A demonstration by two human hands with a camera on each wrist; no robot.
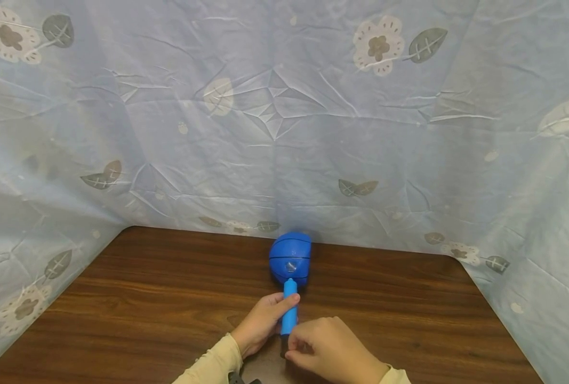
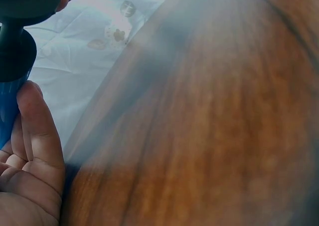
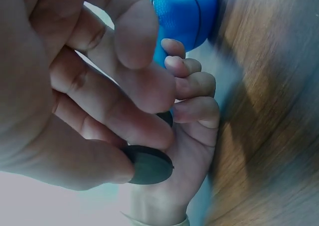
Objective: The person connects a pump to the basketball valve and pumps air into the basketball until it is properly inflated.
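Observation:
A blue ball (image 1: 290,253) with black seam lines, flattened on one side, lies near the table's far edge. From its near side a light-blue hand pump (image 1: 289,314) points toward me; whether its tip sits inside the ball cannot be made out. My left hand (image 1: 265,321) grips the pump's barrel, its thumb along the top, and its fingers show beside the blue tube in the left wrist view. My right hand (image 1: 329,344) pinches the black pump handle (image 3: 149,166) between thumb and fingers at the near end.
The brown wooden table (image 1: 169,288) has rounded far corners. A pale blue cloth (image 1: 274,133) with flower and leaf prints hangs behind it and along both sides. A small dark object (image 1: 238,378) shows by the left wrist at the bottom edge.

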